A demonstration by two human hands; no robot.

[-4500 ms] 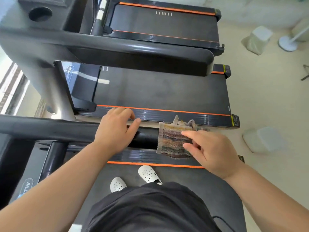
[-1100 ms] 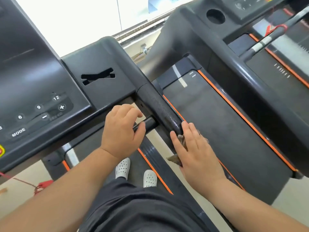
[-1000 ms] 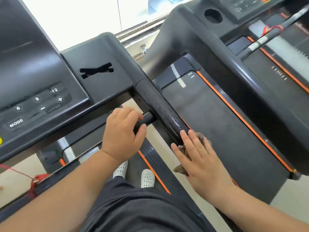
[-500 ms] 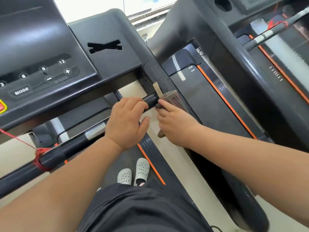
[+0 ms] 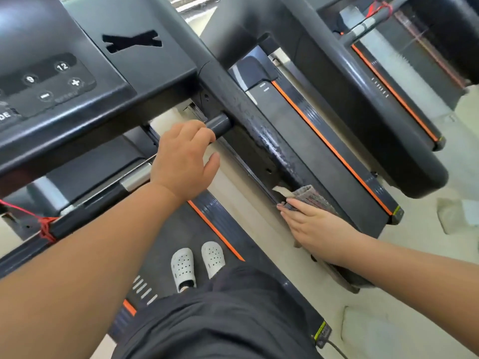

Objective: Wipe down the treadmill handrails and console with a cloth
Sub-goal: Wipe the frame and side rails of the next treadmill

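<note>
- Far left: console [image 5: 51, 81], dark panel, keys marked 12, + and − legible, X-shaped slot just right of the keys.
- Lower left: red cord [image 5: 46, 230] knotted round the front bar [image 5: 98, 200]; silvery sleeve further along the bar, toward the hand.
- Left of centre: left hand [image 5: 184, 161] on top of the front bar near its right end; fingers [image 5: 197, 129] curled over the bar in a grasp, thumb free, pointing right.
- Bottom centre: white perforated shoes [image 5: 197, 265] side by side on the treadmill belt [image 5: 186, 229]; orange stripe along the belt edge.
- Centre: right handrail [image 5: 259, 130], black, sloping down-right from the console corner, top face glossy and streaked.
- Right of centre: cloth [image 5: 315, 199], striped grey-brown, against the lower stretch of the right handrail, pale tag at its upper edge.
- Right hand [image 5: 317, 229] flat on the cloth; fingers [image 5: 294, 211] straight and released, pressing rather than clutching; much of the cloth hidden under the palm.
- Far right: neighbouring treadmill [image 5: 342, 151], own orange stripe, thick dark arm above it.
</note>
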